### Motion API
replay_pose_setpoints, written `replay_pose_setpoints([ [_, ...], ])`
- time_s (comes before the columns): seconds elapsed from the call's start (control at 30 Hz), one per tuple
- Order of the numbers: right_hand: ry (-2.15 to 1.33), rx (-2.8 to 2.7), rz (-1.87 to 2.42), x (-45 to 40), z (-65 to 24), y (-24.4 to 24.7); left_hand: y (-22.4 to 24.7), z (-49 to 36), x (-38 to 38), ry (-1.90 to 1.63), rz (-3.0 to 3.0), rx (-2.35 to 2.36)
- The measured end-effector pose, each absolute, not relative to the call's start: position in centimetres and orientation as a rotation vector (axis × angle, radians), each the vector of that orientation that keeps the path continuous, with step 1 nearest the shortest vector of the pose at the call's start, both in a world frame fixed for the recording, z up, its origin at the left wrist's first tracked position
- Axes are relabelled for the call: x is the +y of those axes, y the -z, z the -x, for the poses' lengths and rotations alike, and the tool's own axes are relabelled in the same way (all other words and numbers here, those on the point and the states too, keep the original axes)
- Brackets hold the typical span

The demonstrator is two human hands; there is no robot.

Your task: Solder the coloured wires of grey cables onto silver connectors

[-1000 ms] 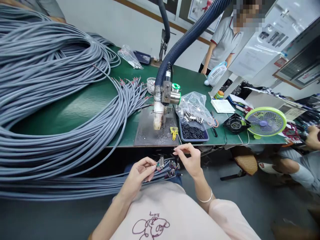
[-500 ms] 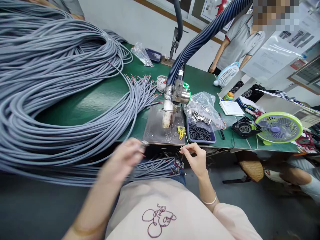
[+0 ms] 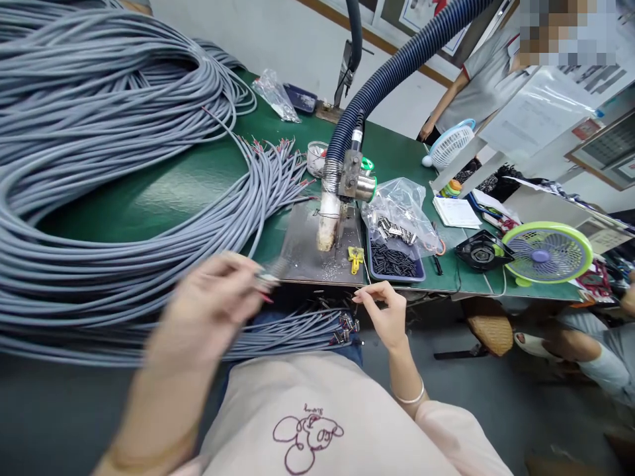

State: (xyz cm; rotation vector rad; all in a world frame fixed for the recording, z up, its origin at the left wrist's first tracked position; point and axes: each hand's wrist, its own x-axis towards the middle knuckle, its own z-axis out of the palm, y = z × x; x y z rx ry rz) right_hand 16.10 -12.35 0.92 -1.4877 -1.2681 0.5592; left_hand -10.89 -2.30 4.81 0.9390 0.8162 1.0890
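My left hand [image 3: 213,297], smeared by motion, is closed around a small silvery connector [image 3: 268,277]. A bit of red [image 3: 266,297], perhaps a wire end, shows below it. My right hand [image 3: 384,311] pinches thumb and forefinger together at the table's front edge; whatever sits between the fingertips is too small to make out. Below and between the hands, a bundle of grey cables [image 3: 297,334] lies across my lap, several ending in metal connectors [image 3: 346,328]. Just beyond the hands is a grey metal plate [image 3: 302,244] with a yellow clip [image 3: 355,259] on it.
A ribbed hose [image 3: 397,73] hangs over the plate beside a solder spool [image 3: 366,188]. Large grey cable coils [image 3: 119,106] fill the left. On the right are a tray [image 3: 421,270] of black pieces, a plastic bag [image 3: 399,208] of metal parts and a green fan [image 3: 546,254]. A person [image 3: 483,73] stands behind.
My left hand has moved left and nearer to me with the connector, away from the plate. My right hand keeps its pinch almost in place. The whole view has shifted slightly.
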Motion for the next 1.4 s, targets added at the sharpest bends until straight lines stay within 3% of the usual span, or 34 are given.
replay_pose_setpoints([
  [0.1, -0.586, -1.239, 1.471, -12.2, -15.8, -1.5, -1.4, 5.9, -4.8, -0.825, -0.811, 0.709],
  [0.27, -0.585, -1.154, 1.358, -12.2, -15.7, -2.5, 2.0, 2.3, -6.0, -0.78, -0.762, 0.671],
  [0.5, -0.241, -1.093, 1.325, -12.6, -15.7, -3.1, 1.5, 2.2, -4.6, -0.847, -0.66, 0.596],
  [0.73, -0.486, -1.083, 1.475, -11.5, -14.9, -1.8, 1.3, 1.2, -4.0, -0.861, -0.636, 0.596],
  [1.03, 0.063, -1.59, 1.405, -9.6, -14.7, -1.3, 1.8, 1.0, -3.8, -0.81, -0.624, 0.561],
  [1.27, -0.293, -1.406, 1.437, -9.3, -14.3, 0.4, 1.8, 1.2, -3.3, -0.797, -0.553, 0.487],
  [1.4, -0.327, -1.341, 1.413, -9.6, -14.0, 0.6, 2.5, 1.4, -3.2, -0.804, -0.515, 0.394],
])
